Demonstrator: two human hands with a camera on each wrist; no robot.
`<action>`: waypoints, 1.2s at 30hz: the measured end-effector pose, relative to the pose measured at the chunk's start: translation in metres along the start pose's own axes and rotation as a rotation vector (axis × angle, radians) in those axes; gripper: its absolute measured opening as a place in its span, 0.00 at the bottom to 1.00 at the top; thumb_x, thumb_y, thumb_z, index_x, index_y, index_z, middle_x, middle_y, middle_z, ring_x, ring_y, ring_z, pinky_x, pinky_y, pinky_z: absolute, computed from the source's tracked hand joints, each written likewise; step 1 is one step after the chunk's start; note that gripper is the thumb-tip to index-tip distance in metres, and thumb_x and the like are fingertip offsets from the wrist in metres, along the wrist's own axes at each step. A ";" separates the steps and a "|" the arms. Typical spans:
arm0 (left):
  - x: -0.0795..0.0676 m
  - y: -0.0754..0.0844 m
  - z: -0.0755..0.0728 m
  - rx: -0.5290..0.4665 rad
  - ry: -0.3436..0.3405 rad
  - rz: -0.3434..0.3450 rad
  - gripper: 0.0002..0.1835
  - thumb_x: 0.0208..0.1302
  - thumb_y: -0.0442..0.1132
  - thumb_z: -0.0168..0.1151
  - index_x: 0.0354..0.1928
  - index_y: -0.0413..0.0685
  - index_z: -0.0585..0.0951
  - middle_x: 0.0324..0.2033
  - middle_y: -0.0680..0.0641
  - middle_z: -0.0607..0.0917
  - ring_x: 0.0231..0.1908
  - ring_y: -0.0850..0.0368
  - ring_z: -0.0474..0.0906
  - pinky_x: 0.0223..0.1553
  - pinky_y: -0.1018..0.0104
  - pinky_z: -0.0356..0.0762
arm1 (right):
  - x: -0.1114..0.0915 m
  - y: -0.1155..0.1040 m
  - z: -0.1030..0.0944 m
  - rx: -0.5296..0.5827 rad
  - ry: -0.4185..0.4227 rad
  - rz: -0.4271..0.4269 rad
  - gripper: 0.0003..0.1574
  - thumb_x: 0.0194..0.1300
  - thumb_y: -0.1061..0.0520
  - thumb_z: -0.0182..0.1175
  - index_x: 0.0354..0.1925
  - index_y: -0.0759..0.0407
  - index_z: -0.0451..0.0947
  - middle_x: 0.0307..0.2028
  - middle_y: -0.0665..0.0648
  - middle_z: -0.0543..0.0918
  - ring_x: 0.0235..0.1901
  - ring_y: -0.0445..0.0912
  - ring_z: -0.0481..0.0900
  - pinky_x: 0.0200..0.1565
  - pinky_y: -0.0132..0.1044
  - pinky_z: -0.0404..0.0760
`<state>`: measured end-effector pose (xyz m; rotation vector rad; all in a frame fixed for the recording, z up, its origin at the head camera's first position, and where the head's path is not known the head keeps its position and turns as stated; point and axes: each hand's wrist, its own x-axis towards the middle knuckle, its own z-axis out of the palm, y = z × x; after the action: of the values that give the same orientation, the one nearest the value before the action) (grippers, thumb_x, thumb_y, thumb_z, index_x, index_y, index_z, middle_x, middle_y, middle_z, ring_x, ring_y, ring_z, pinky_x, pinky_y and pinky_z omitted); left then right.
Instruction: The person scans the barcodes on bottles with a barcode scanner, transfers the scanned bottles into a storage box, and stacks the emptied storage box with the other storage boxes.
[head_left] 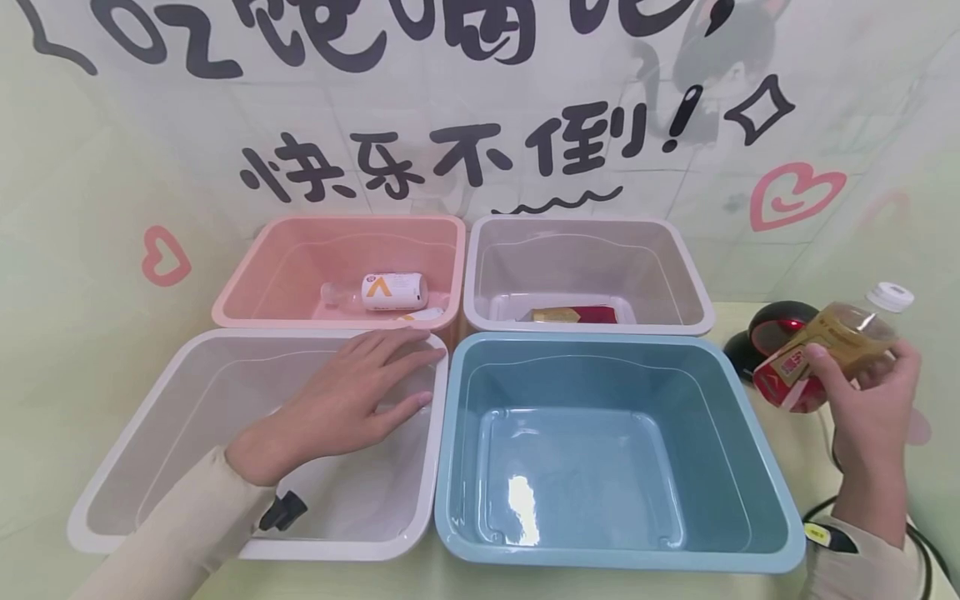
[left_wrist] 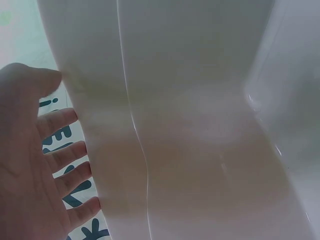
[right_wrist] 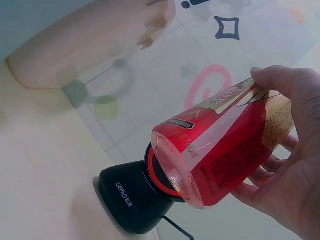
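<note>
My right hand grips a clear plastic bottle with a red and gold label and a white cap. The bottle is tilted, its base toward a black barcode scanner with a red ring, which the bottle partly covers in the right wrist view. My left hand lies palm down over the front-left whitish bin, fingers extended across its far right corner. In the left wrist view, the fingertips line up along that bin's rim.
A blue bin stands front right. Behind it, a greyish bin contains a gold and red package. The pink bin at the back left holds white-labelled bottles. A lettered wall rises behind; a black cable runs by the right sleeve.
</note>
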<state>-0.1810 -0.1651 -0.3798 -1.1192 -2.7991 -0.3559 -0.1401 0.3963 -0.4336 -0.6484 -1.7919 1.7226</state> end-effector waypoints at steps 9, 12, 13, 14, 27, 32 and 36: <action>0.000 0.001 0.000 0.009 0.000 -0.008 0.34 0.71 0.64 0.64 0.75 0.63 0.75 0.76 0.49 0.72 0.78 0.47 0.66 0.79 0.39 0.63 | 0.001 -0.001 0.000 -0.009 0.008 0.025 0.48 0.71 0.60 0.68 0.77 0.36 0.54 0.77 0.46 0.65 0.77 0.45 0.61 0.85 0.52 0.48; 0.000 0.001 0.000 0.013 0.001 -0.009 0.35 0.70 0.64 0.64 0.75 0.63 0.74 0.76 0.49 0.72 0.77 0.47 0.66 0.79 0.40 0.63 | 0.001 0.000 0.000 -0.012 0.008 0.029 0.48 0.71 0.60 0.68 0.77 0.36 0.54 0.78 0.46 0.65 0.78 0.45 0.61 0.86 0.52 0.47; 0.000 0.001 0.000 0.013 0.000 -0.010 0.35 0.70 0.64 0.64 0.75 0.63 0.74 0.76 0.49 0.72 0.77 0.47 0.66 0.79 0.39 0.63 | 0.001 0.000 0.000 -0.008 0.006 0.028 0.48 0.71 0.60 0.68 0.77 0.36 0.54 0.77 0.46 0.65 0.78 0.45 0.61 0.86 0.52 0.47; 0.000 0.001 0.000 0.013 -0.002 -0.011 0.35 0.70 0.64 0.64 0.75 0.63 0.74 0.76 0.49 0.72 0.77 0.47 0.66 0.79 0.39 0.63 | 0.001 0.000 0.000 -0.005 0.005 0.026 0.48 0.71 0.60 0.68 0.77 0.36 0.54 0.77 0.46 0.65 0.77 0.45 0.61 0.86 0.52 0.47; -0.001 0.000 0.000 0.021 0.003 0.000 0.35 0.70 0.64 0.64 0.74 0.62 0.75 0.75 0.49 0.73 0.77 0.47 0.66 0.78 0.40 0.64 | 0.000 0.000 0.001 -0.020 0.003 0.020 0.47 0.71 0.60 0.68 0.76 0.36 0.56 0.74 0.45 0.68 0.76 0.46 0.63 0.85 0.53 0.48; -0.001 0.000 0.000 0.020 0.001 -0.002 0.34 0.70 0.64 0.64 0.74 0.61 0.76 0.76 0.49 0.72 0.77 0.47 0.66 0.78 0.41 0.64 | -0.002 -0.001 0.004 -0.006 -0.007 -0.012 0.46 0.71 0.62 0.67 0.76 0.38 0.57 0.73 0.46 0.69 0.75 0.47 0.65 0.85 0.53 0.49; -0.001 0.000 0.000 0.015 -0.002 -0.004 0.34 0.71 0.65 0.63 0.74 0.62 0.76 0.76 0.49 0.71 0.78 0.46 0.65 0.79 0.40 0.63 | -0.005 -0.001 0.006 -0.010 -0.014 -0.023 0.46 0.71 0.63 0.67 0.76 0.39 0.58 0.73 0.46 0.69 0.74 0.47 0.66 0.85 0.53 0.49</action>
<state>-0.1804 -0.1661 -0.3804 -1.1121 -2.8016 -0.3340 -0.1405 0.3891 -0.4330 -0.6187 -1.8113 1.7079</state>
